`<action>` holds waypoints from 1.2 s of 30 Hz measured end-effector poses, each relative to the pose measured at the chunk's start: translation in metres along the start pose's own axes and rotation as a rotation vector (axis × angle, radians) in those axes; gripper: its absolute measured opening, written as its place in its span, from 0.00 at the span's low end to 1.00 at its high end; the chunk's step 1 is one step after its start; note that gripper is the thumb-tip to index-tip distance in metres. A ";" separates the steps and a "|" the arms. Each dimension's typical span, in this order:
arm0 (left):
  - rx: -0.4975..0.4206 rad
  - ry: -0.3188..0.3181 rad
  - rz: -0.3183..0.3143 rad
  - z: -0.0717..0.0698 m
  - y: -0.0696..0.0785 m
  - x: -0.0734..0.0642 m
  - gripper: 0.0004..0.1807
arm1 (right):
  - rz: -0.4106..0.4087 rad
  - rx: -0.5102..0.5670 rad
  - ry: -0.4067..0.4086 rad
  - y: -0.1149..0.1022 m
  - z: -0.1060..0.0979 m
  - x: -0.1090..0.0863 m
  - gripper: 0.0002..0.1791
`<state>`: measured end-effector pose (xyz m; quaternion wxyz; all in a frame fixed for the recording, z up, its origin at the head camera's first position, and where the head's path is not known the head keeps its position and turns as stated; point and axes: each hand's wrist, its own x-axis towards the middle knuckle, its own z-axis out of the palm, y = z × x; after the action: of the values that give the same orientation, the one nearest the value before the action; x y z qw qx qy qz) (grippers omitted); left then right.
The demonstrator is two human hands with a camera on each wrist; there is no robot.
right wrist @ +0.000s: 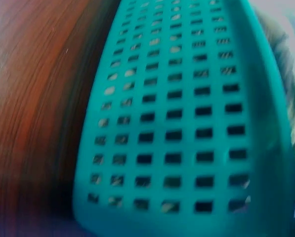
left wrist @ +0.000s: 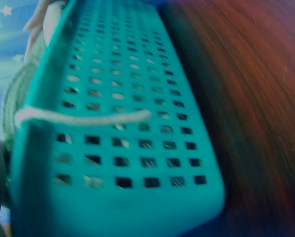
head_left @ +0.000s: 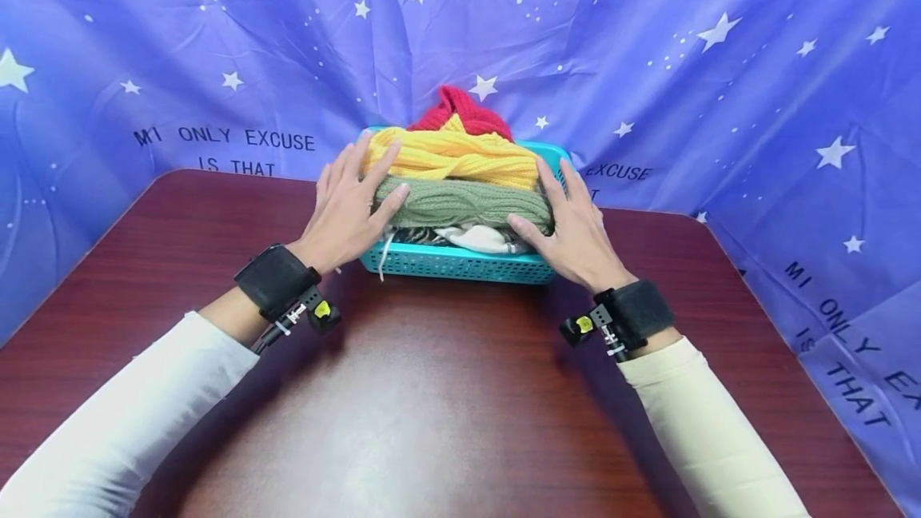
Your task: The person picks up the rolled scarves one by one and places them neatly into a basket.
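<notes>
A turquoise plastic basket (head_left: pixel 460 264) with a perforated wall stands at the far side of the table. Folded knits fill it in rows: a red one (head_left: pixel 460 112) at the back, a yellow one (head_left: pixel 453 157), then a green one (head_left: pixel 464 205). At the front lies a white cloth (head_left: pixel 484 238) beside dark patterned fabric. My left hand (head_left: pixel 348 202) lies at the basket's left end, fingers spread, thumb over the green knit. On the right end, my right hand (head_left: pixel 576 230) mirrors it, its thumb at the green knit's edge. A white cord (left wrist: pixel 83 118) hangs over the front rim.
The dark red wooden table (head_left: pixel 388 390) extends from the basket toward me. Close behind the basket hangs a blue-purple curtain (head_left: pixel 460 22) with white stars and lettering, which also runs along the table's right side.
</notes>
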<state>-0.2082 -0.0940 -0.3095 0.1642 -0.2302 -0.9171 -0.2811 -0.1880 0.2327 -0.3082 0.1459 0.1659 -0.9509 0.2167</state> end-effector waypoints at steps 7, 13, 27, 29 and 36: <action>0.001 -0.142 -0.170 0.005 -0.007 0.001 0.41 | 0.066 -0.063 -0.024 0.004 0.007 -0.002 0.52; 0.051 -0.161 -0.171 0.008 -0.005 0.002 0.40 | 0.077 -0.083 -0.033 0.005 0.008 -0.002 0.53; 0.079 -0.173 -0.176 0.009 -0.004 0.000 0.40 | 0.081 -0.083 -0.042 0.006 0.010 -0.003 0.53; 0.082 -0.169 -0.172 0.009 -0.004 0.001 0.40 | 0.081 -0.088 -0.037 0.006 0.010 -0.003 0.53; 0.089 -0.162 -0.166 0.006 -0.003 0.004 0.40 | 0.080 -0.091 -0.019 0.005 0.009 -0.001 0.53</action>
<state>-0.2141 -0.0915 -0.3141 0.0757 -0.1678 -0.9549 -0.2330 -0.1909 0.2326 -0.3180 0.1354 0.1230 -0.9670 0.1771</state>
